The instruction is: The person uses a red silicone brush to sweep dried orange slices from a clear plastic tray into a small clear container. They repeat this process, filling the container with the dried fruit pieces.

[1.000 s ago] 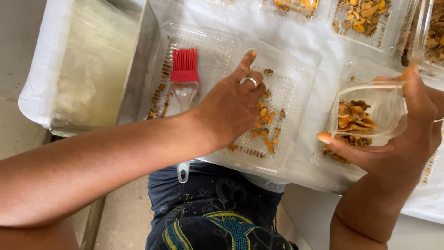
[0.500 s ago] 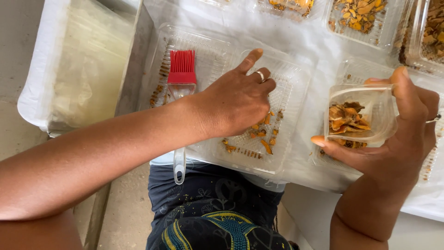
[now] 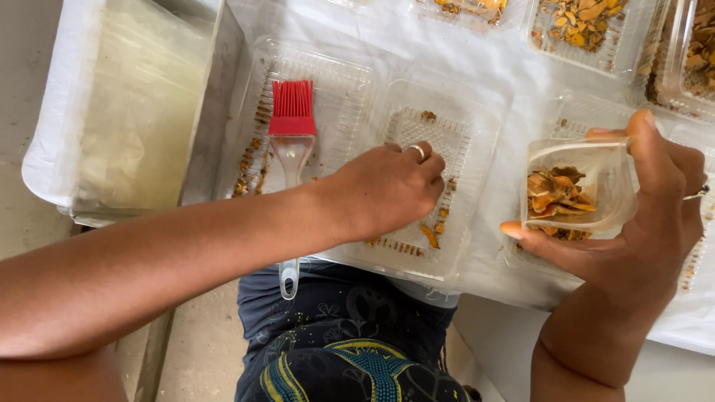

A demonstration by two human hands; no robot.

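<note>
My left hand (image 3: 387, 195) reaches into a clear plastic tray (image 3: 477, 134), fingers curled down over orange dried pieces (image 3: 430, 234) lying in it; whether it holds any is hidden. A ring shows on one finger. My right hand (image 3: 633, 223) holds a small clear plastic container (image 3: 577, 186) tilted on its side, with orange-brown dried pieces inside, just right of that tray. A red silicone brush (image 3: 291, 130) with a clear handle lies across the tray to the left, untouched.
More clear trays (image 3: 588, 30) with dried orange pieces line the far edge of the white-covered table (image 3: 491, 67). A metal tray lined with plastic (image 3: 134, 112) sits at the left. My lap in dark patterned cloth (image 3: 342, 350) is below the table edge.
My left hand went from flat with fingers extended to curled over the pieces in the tray. My right hand has shifted slightly with the small container, still tilted.
</note>
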